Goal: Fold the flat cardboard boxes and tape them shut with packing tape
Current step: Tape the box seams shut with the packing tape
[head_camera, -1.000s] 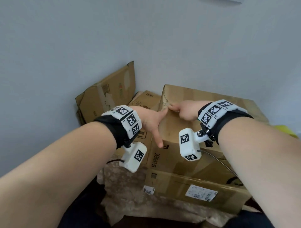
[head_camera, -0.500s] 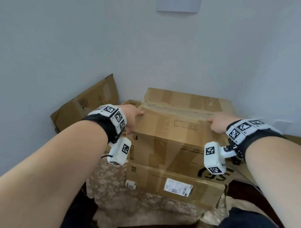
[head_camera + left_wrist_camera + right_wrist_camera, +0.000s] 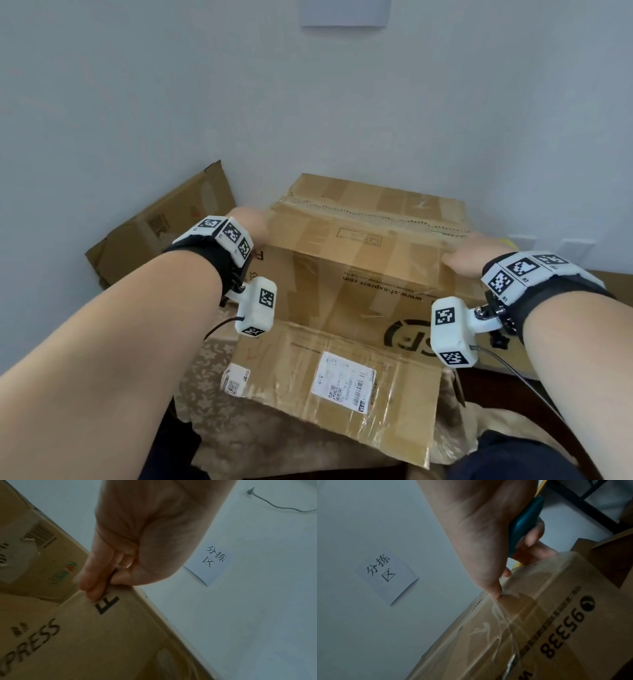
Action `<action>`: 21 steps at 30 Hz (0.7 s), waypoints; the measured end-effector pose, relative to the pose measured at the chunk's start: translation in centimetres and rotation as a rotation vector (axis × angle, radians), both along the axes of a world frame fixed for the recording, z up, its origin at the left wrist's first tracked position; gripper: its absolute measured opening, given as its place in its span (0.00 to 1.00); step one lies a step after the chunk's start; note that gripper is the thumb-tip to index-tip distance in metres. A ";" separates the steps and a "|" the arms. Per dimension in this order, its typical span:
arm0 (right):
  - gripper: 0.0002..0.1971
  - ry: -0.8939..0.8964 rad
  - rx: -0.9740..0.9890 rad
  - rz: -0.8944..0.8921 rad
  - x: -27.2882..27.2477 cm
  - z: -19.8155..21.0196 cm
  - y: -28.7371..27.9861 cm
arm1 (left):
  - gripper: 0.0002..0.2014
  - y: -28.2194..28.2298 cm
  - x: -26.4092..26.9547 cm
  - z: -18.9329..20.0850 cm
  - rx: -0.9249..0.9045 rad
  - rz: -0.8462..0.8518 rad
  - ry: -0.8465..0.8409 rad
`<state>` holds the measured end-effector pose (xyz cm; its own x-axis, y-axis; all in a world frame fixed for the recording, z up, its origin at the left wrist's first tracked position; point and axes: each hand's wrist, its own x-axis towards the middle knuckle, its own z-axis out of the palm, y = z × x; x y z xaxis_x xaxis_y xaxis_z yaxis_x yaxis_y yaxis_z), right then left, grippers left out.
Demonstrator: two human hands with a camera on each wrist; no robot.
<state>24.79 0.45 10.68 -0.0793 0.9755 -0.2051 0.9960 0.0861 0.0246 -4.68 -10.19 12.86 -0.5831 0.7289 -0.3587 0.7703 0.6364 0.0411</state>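
A brown cardboard box point(image 3: 363, 274) stands in front of me with its top flaps closed along a rough seam point(image 3: 370, 216). My left hand point(image 3: 251, 224) is at the seam's left end. Its fingers point(image 3: 91, 585) lie straight against the printed side panel point(image 3: 102, 635), and the thumb sits over the top edge. My right hand point(image 3: 469, 255) is at the right end and grips a teal tape dispenser point(image 3: 525, 524), mostly hidden. Its thumb point(image 3: 494, 591) presses clear tape point(image 3: 501, 615) onto the box edge point(image 3: 539, 615). A flap with labels point(image 3: 342, 377) hangs toward me.
Flattened cardboard point(image 3: 164, 233) leans on the wall at the left. A patterned cloth point(image 3: 212, 394) lies under the box. A paper sign point(image 3: 344, 12) is stuck on the wall. More cardboard point(image 3: 611, 561) and a dark frame point(image 3: 583, 500) are to the right.
My right hand has travelled from the seam's left end to its right end. The left hand has stayed at the left end.
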 end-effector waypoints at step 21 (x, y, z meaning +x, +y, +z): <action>0.14 0.549 -0.432 0.581 -5.1 2.0 -4.2 | 0.45 -0.3 3.5 -0.6 0.294 -0.336 -0.197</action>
